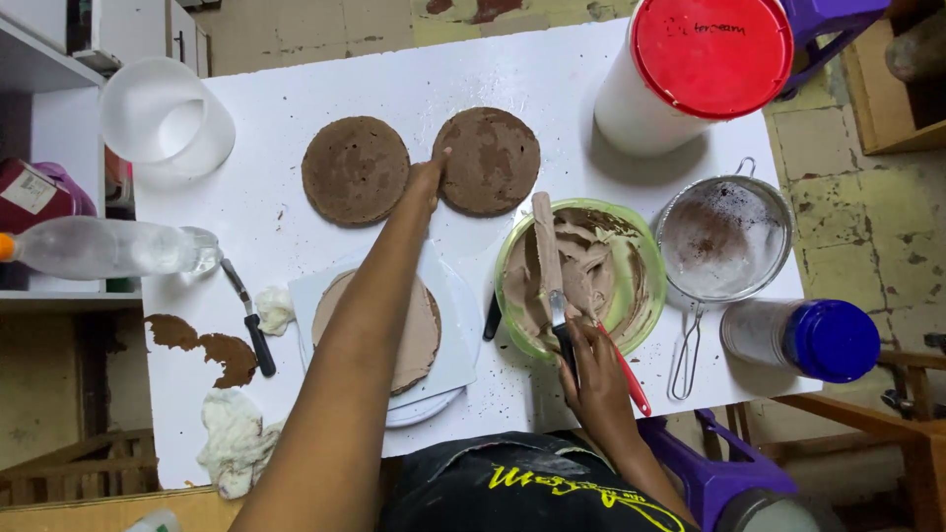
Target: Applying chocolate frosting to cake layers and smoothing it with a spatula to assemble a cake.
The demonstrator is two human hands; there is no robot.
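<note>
beyond the right hand stands a white tub with a round red lid bearing handwriting, while a clear jar with a blue cap and a metal sieve lie to its right, and a clear plastic bottle lies far left of the left hand. the left arm stretches across a frosted cake layer on a white board, its fingers closed on the edge of the right-hand brown cake round, with a second brown round just to their left on the white surface. the right hand's fingers are clamped on a palette knife, whose blade lies in the green bowl of brown frosting, a red-handled tool beside them.
</note>
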